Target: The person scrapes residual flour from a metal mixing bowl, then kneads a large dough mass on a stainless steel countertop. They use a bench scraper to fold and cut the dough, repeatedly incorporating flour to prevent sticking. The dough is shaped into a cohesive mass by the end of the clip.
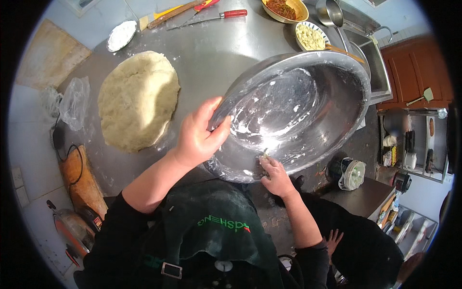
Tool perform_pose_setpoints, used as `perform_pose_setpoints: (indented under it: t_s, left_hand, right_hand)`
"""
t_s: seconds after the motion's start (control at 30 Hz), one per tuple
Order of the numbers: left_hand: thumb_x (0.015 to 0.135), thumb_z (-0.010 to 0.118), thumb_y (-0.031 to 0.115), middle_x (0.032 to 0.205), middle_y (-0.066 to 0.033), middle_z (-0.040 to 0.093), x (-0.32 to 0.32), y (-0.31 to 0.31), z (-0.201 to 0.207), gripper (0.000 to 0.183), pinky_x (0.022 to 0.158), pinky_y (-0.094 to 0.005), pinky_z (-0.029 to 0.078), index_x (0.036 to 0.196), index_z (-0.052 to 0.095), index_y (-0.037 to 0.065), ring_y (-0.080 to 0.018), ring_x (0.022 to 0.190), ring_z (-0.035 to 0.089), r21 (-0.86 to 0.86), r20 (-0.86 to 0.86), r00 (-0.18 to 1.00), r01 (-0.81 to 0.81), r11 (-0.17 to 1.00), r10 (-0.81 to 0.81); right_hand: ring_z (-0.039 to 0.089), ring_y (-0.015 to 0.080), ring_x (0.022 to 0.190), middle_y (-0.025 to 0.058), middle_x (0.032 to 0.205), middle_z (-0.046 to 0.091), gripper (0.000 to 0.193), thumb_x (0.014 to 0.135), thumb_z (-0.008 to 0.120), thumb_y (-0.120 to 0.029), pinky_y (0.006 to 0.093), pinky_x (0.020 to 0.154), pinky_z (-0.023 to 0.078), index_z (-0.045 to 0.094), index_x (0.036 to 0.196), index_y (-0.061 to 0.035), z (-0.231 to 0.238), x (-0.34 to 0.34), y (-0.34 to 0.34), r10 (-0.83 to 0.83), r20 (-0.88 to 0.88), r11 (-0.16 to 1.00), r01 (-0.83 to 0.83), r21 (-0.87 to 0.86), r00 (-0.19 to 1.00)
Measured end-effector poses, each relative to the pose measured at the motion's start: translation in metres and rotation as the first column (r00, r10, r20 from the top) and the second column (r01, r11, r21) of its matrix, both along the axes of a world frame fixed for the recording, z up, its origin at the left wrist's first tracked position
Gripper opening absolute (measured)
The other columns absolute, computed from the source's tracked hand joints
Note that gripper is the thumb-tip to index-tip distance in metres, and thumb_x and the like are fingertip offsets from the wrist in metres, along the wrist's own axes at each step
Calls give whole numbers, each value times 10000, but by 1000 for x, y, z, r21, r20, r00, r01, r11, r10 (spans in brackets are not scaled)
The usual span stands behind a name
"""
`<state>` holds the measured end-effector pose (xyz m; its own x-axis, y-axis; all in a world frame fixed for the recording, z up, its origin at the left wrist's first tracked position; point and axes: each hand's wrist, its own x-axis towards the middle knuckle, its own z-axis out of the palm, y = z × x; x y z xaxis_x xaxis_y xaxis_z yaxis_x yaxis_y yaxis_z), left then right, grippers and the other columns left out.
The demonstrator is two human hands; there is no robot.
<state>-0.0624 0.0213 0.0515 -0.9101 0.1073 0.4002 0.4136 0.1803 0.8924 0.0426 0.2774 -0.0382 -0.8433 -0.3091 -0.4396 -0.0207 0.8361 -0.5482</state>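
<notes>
A large metal basin, smeared inside with white flour or dough residue, is tilted toward me at the table's near edge. My left hand is closed around its left rim, thumb on the inside. Low inside the basin, my right hand reaches with its fingertips against the inner wall; its fingers point forward and the thumb stands a little apart. Left of the basin, a big flattened round of dough lies on the metal table.
At the back are a bowl of white flour, a red-handled knife, a bowl of reddish food and a bowl of pale pieces. A plastic bag lies at left. Another person is close on my right.
</notes>
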Motion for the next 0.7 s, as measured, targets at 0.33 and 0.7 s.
perform_pose_setpoints:
  t_s: [0.33, 0.7]
  left_hand:
    - [774, 650, 57, 1031, -124, 603, -19, -12, -57, 477, 795, -273, 465, 1192, 442, -40, -118, 933, 565, 307, 311, 940, -241, 921, 143]
    - [874, 530, 200, 977, -142, 566, 13, -59, -120, 352, 871, -324, 395, 1164, 461, 13, -208, 998, 510, 346, 412, 909, -225, 911, 68]
  right_hand:
    - [567, 121, 897, 52, 1003, 618, 298, 788, 551, 94, 250, 804, 445, 575, 1076, 23, 30, -36, -15, -318, 624, 421, 696, -581, 714]
    - [575, 91, 778, 41, 869, 642, 196, 802, 587, 7, 234, 723, 460, 630, 993, 3, 83, -158, -266, 23, -75, 791, -64, -608, 997]
